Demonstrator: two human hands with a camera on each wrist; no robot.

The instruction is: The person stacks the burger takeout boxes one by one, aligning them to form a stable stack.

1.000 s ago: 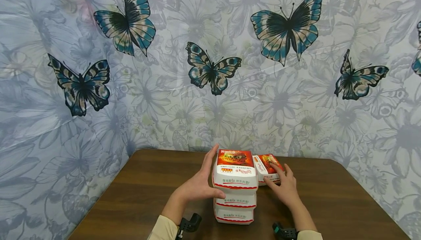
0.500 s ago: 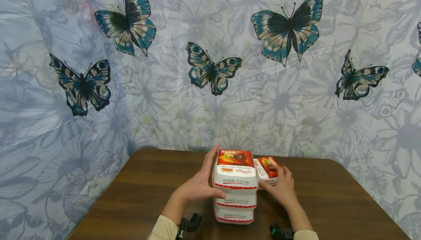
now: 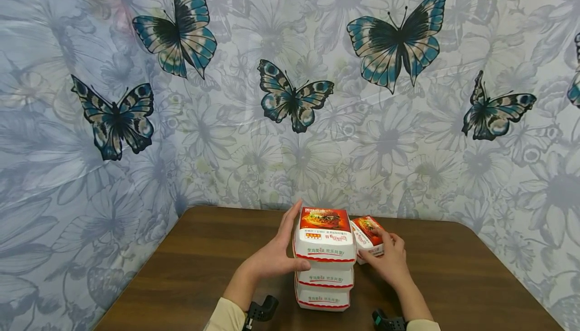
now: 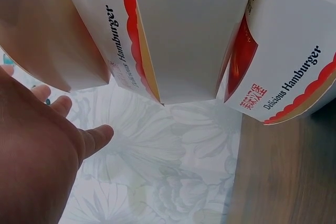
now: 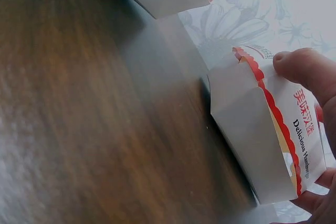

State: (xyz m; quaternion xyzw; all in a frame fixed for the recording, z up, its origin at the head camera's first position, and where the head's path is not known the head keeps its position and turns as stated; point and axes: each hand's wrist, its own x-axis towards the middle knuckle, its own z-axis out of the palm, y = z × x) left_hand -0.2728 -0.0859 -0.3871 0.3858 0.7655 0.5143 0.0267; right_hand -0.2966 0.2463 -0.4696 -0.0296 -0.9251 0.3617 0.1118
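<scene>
Three white and red hamburger boxes stand in a stack, with the top box (image 3: 325, 243), the middle box (image 3: 325, 277) and the bottom box (image 3: 322, 299) slightly out of line. My left hand (image 3: 267, 258) stands spread at the stack's left side, fingers straight, thumb by the front face. The left wrist view shows its fingers beside the printed box walls. Right of the stack is a single hamburger box (image 3: 365, 229), turned at an angle. My right hand (image 3: 390, 261) grips it, thumb at the near side and fingers over the right side. Its base looks tilted in the right wrist view.
The brown wooden table (image 3: 217, 250) has rounded far corners. Behind it hangs a pale floral cloth (image 3: 389, 144) with several blue butterflies. Dark wrist cameras are strapped at both wrists, near the table's front.
The single box has come a little nearer and turned, pulled by my right hand, whose fingers have moved from its top round to its right side. My left hand and the stack stay put.
</scene>
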